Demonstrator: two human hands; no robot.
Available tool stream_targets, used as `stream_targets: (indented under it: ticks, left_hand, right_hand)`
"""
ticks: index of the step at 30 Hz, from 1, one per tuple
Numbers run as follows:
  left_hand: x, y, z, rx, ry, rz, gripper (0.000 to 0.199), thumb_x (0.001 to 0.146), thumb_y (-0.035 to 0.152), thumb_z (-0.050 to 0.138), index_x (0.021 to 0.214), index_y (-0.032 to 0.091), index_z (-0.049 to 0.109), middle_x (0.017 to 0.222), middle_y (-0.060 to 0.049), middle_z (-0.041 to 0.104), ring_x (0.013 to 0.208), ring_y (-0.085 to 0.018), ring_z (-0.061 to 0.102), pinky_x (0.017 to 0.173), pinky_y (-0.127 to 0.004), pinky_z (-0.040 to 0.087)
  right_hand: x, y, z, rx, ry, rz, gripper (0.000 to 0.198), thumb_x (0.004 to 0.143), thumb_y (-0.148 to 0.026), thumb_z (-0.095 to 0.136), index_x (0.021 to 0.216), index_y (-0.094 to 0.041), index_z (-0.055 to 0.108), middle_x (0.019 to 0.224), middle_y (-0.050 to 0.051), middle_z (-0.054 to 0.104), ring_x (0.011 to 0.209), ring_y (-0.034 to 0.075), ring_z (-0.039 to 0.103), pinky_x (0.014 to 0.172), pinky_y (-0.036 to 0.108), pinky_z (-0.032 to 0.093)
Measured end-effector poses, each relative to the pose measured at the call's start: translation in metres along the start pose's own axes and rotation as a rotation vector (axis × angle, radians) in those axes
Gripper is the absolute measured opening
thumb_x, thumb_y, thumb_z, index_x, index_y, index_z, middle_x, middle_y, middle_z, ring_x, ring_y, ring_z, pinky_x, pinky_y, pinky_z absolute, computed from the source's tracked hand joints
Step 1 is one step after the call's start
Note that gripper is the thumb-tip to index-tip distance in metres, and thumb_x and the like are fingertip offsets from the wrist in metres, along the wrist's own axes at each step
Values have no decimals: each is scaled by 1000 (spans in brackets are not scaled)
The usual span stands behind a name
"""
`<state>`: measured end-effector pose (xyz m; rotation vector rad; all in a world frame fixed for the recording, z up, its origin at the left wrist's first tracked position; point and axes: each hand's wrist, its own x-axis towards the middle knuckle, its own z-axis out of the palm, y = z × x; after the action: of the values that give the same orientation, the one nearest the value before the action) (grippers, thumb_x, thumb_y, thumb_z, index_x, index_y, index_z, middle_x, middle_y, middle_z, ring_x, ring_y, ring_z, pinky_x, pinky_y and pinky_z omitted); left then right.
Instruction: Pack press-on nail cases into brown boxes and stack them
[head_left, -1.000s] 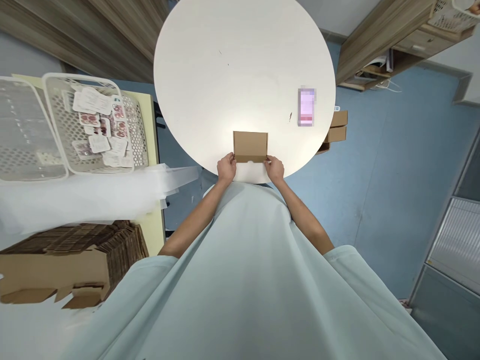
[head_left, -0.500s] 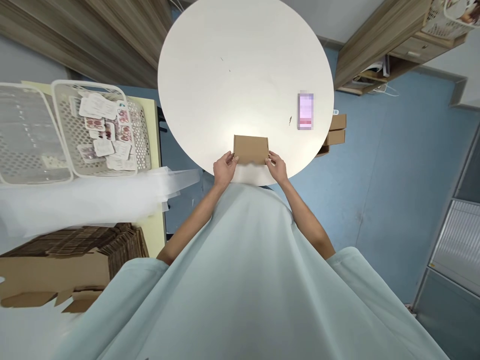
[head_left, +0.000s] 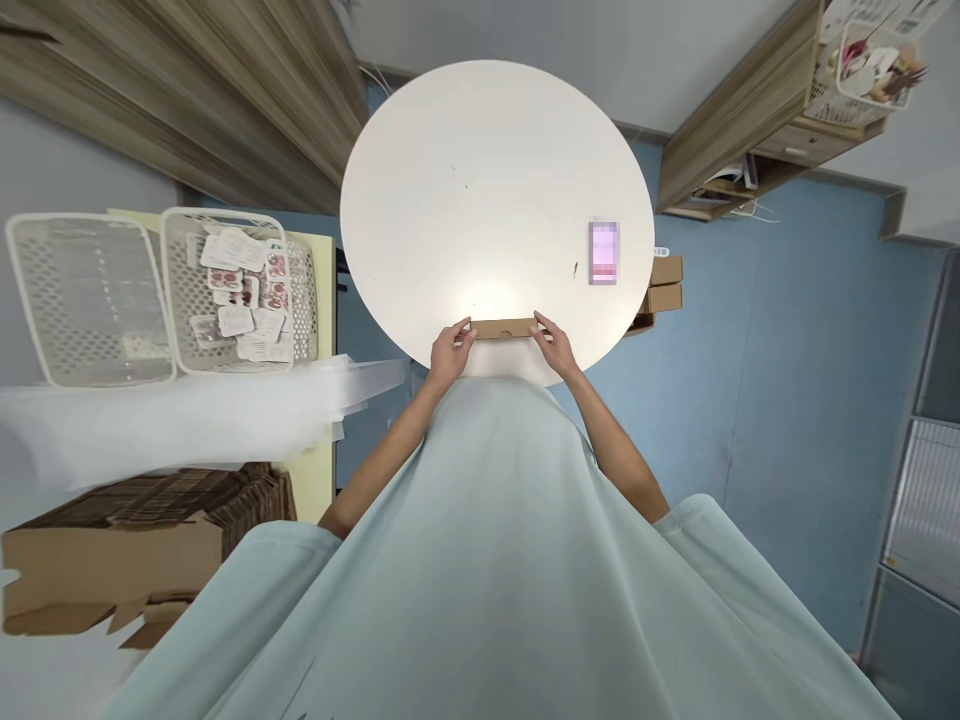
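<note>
A small brown cardboard box [head_left: 504,329] is at the near edge of the round white table [head_left: 487,180]. Its narrow side with a half-round notch faces me. My left hand [head_left: 451,352] grips the box's left end, thumb and fingers bent around the corner. At the opposite end my right hand [head_left: 553,346] pinches the right corner the same way. Further right on the table lies a phone [head_left: 603,253] with a blurred pink and purple screen.
On a yellow side table [head_left: 319,440] at left stand two white baskets, one [head_left: 229,300] holding several packets with white cards. White sheets [head_left: 187,425] and a stack of flat cardboard boxes [head_left: 135,550] lie nearer. Small boxes [head_left: 665,285] show beyond the table's right edge.
The box has been tilted: its broad face showed before, and its narrow notched side shows now. Both hands have stayed on its ends. The whole view has shifted, with the table appearing lower.
</note>
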<state>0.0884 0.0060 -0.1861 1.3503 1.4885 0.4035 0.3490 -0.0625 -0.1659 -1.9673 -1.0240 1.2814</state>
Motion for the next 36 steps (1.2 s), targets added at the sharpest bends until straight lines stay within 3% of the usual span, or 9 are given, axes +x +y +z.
stream_targets:
  ticks: [12, 22, 30, 36]
  left_hand:
    - [10, 3, 1, 27, -16, -13, 35, 104, 31, 66, 137, 22, 76, 127, -12, 76, 111, -24, 76, 104, -37, 61]
    - [9, 5, 4, 51, 25, -26, 36, 104, 32, 65, 137, 23, 77, 127, -11, 78, 108, -24, 77, 107, -38, 60]
    - [-14, 7, 8, 16, 52, -99, 37, 100, 27, 71, 136, 21, 79, 132, -12, 81, 109, -26, 80, 108, -43, 62]
    - [-34, -2, 13, -1, 39, -157, 45, 97, 26, 75, 142, 18, 75, 137, -16, 80, 116, -31, 81, 110, -47, 63]
  right_hand:
    - [2, 8, 12, -85, 27, -29, 63, 113, -61, 44, 159, -23, 64, 160, 13, 67, 119, 23, 70, 102, 35, 60]
    - [4, 14, 16, -49, 43, -65, 67, 110, -60, 44, 160, -20, 63, 155, 15, 70, 123, 25, 70, 107, 39, 59]
    - [-12, 19, 18, -15, 25, -68, 66, 112, -59, 44, 164, -23, 60, 164, 16, 65, 131, 26, 70, 111, 43, 60]
    - [-35, 31, 22, 31, 60, -69, 72, 110, -69, 46, 164, -23, 61, 166, 17, 62, 143, 26, 67, 118, 43, 58]
